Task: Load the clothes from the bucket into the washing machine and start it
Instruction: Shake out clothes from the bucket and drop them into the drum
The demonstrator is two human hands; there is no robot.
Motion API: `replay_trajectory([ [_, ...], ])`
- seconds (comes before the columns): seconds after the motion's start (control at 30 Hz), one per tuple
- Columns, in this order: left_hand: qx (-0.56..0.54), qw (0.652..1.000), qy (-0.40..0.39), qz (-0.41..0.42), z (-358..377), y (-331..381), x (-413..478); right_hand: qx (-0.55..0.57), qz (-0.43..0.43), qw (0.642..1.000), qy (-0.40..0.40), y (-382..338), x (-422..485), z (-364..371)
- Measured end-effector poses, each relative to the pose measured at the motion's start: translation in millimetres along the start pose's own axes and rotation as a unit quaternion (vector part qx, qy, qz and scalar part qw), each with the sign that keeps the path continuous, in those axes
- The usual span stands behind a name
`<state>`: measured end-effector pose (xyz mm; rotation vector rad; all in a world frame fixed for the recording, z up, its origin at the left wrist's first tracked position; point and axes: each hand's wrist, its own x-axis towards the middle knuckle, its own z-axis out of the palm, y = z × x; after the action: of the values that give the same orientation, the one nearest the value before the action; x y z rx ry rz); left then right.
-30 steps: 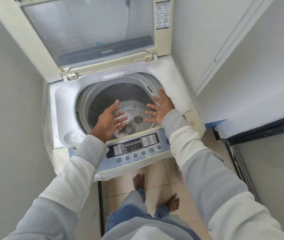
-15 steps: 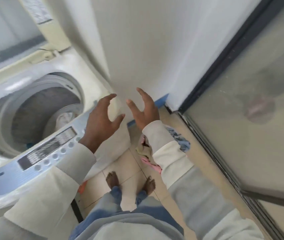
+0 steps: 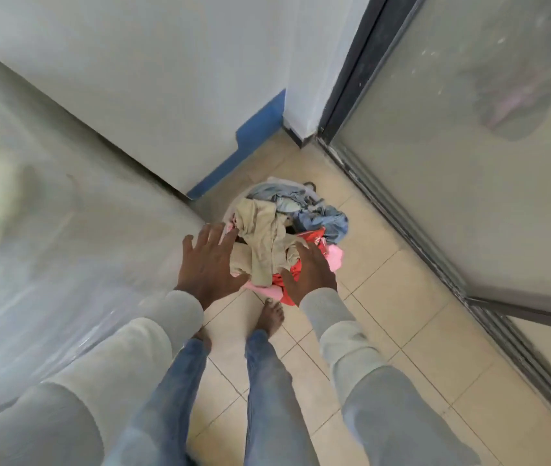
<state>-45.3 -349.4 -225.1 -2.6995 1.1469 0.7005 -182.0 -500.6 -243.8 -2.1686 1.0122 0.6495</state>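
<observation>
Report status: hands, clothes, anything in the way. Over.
Left hand, right hand: both open, spread over the clothes, nothing gripped. Clothes heaped on the tiled floor beside the washing machine. Nothing between hands and heap.

Both sleeves (image 3: 133, 351) are banded in pale grey and cream, ending in grey cuffs (image 3: 317, 306); the jeans (image 3: 267, 398) are faded blue, the feet (image 3: 270, 317) bare.

1. No text, label, brand, number or sign can be read.
2. The washer (image 3: 49, 230) on the left is smeared by motion blur, so nothing on its surface is legible.
3. The clothes (image 3: 260, 240) show no legible print.
</observation>
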Motion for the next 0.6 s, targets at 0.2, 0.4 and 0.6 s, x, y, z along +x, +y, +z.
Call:
replay_trajectory([
  [0.2,-0.005,0.998,-0.067,0.001,103.6,3.4,44.6,-0.034,0.02,0.994,-0.101,23.9,85.2,89.0],
  [0.4,-0.069,0.982,-0.175,-0.025,168.3,2.1,60.8,0.082,0.07,0.992,-0.067,-3.2,145.7,141.1],
  [0.6,-0.292,0.937,-0.164,-0.095,159.6,-2.2,51.7,0.166,0.104,0.981,0.001,-12.6,140.3,116.3],
])
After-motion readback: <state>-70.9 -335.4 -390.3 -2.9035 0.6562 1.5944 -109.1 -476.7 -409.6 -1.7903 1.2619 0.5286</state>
